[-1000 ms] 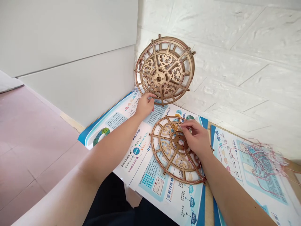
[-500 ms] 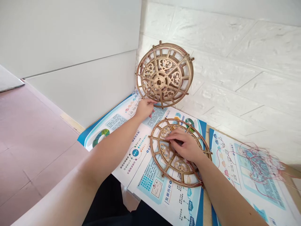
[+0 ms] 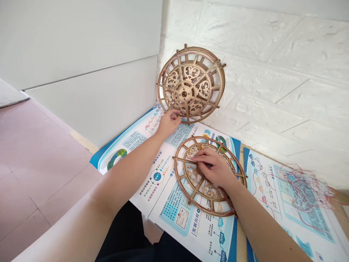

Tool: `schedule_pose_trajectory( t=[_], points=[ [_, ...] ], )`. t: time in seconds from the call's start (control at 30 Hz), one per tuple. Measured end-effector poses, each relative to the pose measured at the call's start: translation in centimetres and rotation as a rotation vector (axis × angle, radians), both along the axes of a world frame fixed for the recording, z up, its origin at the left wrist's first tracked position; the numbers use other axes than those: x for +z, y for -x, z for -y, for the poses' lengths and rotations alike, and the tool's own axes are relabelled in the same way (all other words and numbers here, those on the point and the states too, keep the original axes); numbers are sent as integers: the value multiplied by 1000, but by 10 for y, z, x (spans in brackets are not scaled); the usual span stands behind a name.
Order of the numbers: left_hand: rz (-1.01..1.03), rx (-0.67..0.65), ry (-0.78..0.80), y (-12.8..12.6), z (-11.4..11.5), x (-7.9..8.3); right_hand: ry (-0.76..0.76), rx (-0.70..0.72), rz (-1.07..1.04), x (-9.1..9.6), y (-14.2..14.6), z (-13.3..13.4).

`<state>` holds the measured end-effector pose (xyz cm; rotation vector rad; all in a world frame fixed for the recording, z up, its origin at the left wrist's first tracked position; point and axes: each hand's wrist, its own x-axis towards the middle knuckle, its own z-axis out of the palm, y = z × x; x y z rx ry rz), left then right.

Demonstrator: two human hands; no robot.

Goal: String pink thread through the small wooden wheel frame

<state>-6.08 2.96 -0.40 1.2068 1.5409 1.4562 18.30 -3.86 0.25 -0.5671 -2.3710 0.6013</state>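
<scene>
A laser-cut wooden wheel (image 3: 191,83) with scrollwork stands tilted on its rim against the wall. My left hand (image 3: 169,123) is at its lower edge, fingertips on the rim. A second, flat wooden wheel frame (image 3: 192,174) lies on a printed blue-and-white brochure (image 3: 174,193). My right hand (image 3: 214,167) rests over it, fingers pinched near the centre and hiding the hub. Thin reddish cord seems to run along that frame's lower rim.
A tangle of thin pink cord (image 3: 305,189) lies on a second brochure (image 3: 272,189) to the right. A white textured brick-pattern wall (image 3: 272,72) stands behind, a smooth white panel (image 3: 81,72) at left, with a pinkish floor (image 3: 46,163) below.
My right hand has slid left across the flat frame and now covers its hub. The view has shifted slightly. My left hand and the upright wheel have barely moved.
</scene>
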Motion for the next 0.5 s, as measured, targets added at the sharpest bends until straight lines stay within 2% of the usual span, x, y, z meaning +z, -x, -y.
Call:
schedule_pose_trajectory(
  t=[0.2,0.33,0.5],
  points=[
    [-51,50,-114,6,-6,-11,-108,31,19,0,3,2],
    [-11,41,-22,7,-5,-8,-226,30,42,2,6,5],
    [41,-41,123,6,2,1,-315,42,117,5,6,7]
  ],
)
